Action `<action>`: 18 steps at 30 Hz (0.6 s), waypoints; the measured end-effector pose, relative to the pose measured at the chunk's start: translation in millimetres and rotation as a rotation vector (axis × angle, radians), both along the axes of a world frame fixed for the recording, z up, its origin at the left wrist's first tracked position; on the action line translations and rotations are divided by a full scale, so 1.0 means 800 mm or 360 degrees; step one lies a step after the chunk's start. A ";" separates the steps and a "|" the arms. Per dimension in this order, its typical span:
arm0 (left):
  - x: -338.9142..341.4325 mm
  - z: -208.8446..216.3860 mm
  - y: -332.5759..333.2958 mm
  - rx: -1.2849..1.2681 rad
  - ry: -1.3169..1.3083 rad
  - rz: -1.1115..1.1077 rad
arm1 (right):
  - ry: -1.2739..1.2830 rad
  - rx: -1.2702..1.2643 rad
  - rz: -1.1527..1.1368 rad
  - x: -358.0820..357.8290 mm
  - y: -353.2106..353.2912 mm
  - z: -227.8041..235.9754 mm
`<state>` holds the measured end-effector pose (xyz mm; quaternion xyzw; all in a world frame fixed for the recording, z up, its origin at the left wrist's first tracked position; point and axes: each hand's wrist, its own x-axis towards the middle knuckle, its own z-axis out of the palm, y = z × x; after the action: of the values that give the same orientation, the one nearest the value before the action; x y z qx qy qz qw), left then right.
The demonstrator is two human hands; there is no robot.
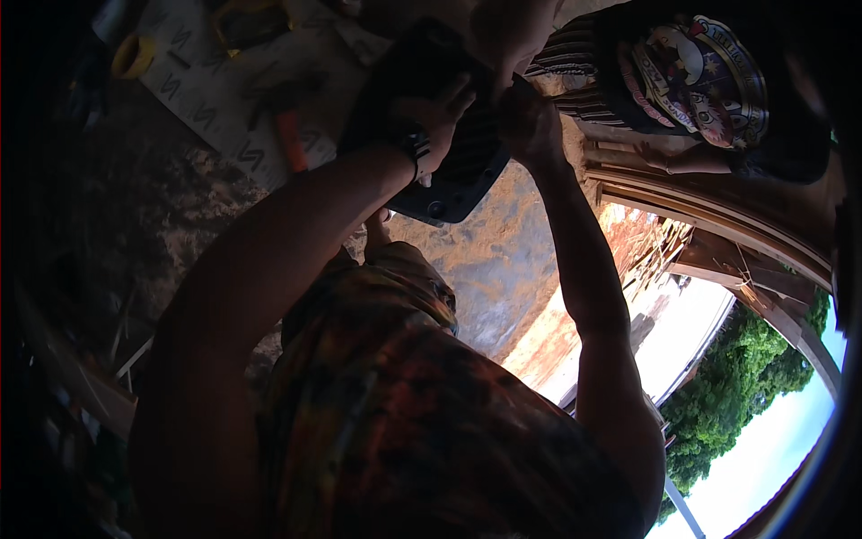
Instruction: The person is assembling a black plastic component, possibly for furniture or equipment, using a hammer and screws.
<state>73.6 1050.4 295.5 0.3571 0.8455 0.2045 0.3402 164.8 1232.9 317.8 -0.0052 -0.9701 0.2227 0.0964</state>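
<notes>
A dim dirt floor [117, 207] lies beneath, with trees [754, 377] showing bright outside. The left hand [437, 126] grips a dark ribbed panel [449, 184]. The right hand [530, 126] is clenched at its edge

dim dirt floor [503, 269], curved wooden frame [718, 216], bright green trees [745, 377] outside.
</notes>
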 end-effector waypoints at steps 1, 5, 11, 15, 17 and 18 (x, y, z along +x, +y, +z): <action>-0.003 0.005 0.000 -0.0019 -0.0045 -0.0006 | -0.0026 0.0045 0.0009 0.000 0.001 -0.003; -0.004 0.035 -0.007 -0.0236 0.0096 -0.0488 | 0.0128 0.0573 0.0103 0.008 0.001 -0.006; 0.004 0.044 -0.013 -0.0305 0.0345 -0.0638 | 0.0039 0.0145 0.0046 0.016 -0.005 -0.005; 0.010 0.035 -0.013 -0.0189 0.0514 -0.0625 | 0.0270 -0.0058 0.0000 0.017 -0.006 0.002; 0.013 0.034 -0.015 -0.0219 0.0536 -0.0659 | 0.0295 0.0029 0.0093 0.023 -0.007 0.012; 0.013 0.034 -0.014 -0.0180 0.0531 -0.0638 | 0.0211 0.0020 0.0036 0.029 -0.007 0.018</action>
<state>84.2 1039.0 322.9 0.5266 0.8124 0.0239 0.2492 187.9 1227.5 332.6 0.0212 -0.9629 0.2177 0.1581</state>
